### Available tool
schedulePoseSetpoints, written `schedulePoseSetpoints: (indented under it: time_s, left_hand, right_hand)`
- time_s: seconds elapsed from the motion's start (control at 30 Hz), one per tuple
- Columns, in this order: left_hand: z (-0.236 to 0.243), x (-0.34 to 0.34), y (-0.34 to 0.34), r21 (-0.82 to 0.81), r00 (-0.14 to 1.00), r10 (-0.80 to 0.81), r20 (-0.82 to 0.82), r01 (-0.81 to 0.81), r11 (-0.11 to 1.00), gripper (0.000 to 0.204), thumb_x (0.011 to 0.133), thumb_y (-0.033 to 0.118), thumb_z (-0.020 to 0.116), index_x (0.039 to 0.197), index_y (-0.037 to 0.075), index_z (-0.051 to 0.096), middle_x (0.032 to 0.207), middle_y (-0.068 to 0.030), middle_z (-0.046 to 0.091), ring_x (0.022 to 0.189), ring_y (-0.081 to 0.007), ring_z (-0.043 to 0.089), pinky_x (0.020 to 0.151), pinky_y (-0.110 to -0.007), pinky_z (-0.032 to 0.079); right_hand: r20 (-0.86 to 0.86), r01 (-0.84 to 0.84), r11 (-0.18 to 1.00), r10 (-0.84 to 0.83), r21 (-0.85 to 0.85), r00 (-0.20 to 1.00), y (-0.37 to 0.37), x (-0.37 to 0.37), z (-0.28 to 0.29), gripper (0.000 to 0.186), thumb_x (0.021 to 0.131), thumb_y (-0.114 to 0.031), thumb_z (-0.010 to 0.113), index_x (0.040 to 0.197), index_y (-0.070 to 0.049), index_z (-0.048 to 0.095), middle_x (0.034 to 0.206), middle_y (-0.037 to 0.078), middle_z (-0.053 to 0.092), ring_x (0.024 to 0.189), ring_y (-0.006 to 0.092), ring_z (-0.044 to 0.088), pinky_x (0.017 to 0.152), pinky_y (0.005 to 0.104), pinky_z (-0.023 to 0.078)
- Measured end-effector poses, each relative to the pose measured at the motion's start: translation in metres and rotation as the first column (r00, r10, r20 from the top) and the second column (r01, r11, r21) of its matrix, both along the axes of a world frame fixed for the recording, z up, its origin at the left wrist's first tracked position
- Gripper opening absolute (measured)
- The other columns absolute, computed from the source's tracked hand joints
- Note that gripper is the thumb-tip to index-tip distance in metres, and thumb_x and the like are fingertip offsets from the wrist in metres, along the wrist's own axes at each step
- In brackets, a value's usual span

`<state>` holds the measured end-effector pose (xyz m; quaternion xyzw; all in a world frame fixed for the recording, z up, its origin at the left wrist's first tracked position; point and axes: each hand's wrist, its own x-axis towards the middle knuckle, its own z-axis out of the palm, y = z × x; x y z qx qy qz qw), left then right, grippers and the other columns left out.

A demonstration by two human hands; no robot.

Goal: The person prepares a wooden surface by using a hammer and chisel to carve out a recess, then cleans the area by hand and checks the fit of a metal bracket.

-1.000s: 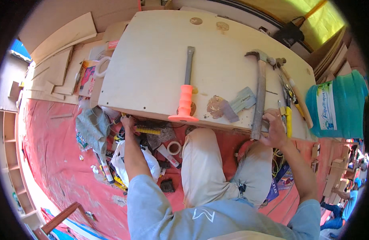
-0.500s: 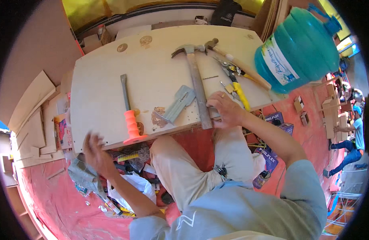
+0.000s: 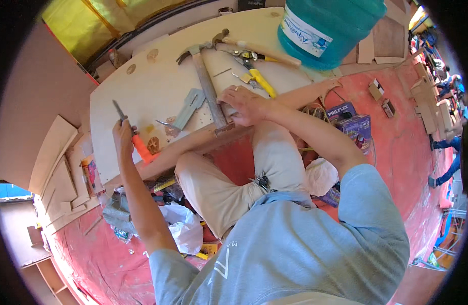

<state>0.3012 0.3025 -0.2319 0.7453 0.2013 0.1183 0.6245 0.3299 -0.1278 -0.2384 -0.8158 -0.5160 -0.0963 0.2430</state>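
My left hand (image 3: pixel 123 138) is closed round the chisel, near where its dark steel shank meets the handle. The chisel has an orange grip (image 3: pixel 142 148) and its tip points away from me. At the table's near edge, my right hand (image 3: pixel 245 105) lies with curled fingers just right of a claw hammer (image 3: pixel 207 86); whatever is under its palm is mostly hidden. Left of that hammer rests a flat grey-green tool or plate (image 3: pixel 189 109). Everything lies on a pale wooden tabletop (image 3: pixel 163 76).
Beyond my right hand are a second hammer (image 3: pixel 269 51), yellow-handled pliers (image 3: pixel 262 82) and a thin dark bit (image 3: pixel 222 72). A large teal water jug (image 3: pixel 328 30) stands at the far right. Purple boxes (image 3: pixel 353 127) and a white bag (image 3: pixel 182 229) are on the red floor.
My left hand has gone from the table's near left edge to the chisel, taken hold of it and turned it slightly. The right hand stays by the hammer. My view has shifted.
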Motion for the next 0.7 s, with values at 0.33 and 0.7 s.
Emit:
schedulePoseSetpoints:
  time_s: [0.33,0.7]
  left_hand:
    - [0.129,-0.109,-0.067,-0.442,0.865,0.041,0.500,0.214,0.871,0.049,0.095,0.049,0.054,0.111,0.004,0.060,0.063,0.0026,0.041,0.046,-0.0064,0.033,0.042,-0.022,0.028]
    - [0.094,-0.046,-0.126,-0.142,0.801,0.266,0.536,-0.225,0.964,0.048,0.095,0.044,0.059,0.059,0.013,0.050,0.049,0.0042,0.041,0.040,-0.0050,0.036,0.038,-0.024,0.025]
  right_hand:
    - [-0.403,0.334,0.940,-0.280,0.067,0.871,-0.057,-0.002,0.079,0.036,0.083,-0.018,0.063,0.114,-0.001,0.061,0.100,0.017,0.068,0.091,0.0297,0.066,0.083,0.0404,0.051]
    - [-0.285,0.121,0.991,-0.102,0.049,0.953,0.020,-0.007,0.083,0.032,0.085,-0.015,0.063,0.115,-0.005,0.061,0.101,0.015,0.067,0.095,0.0295,0.065,0.082,0.0377,0.051]
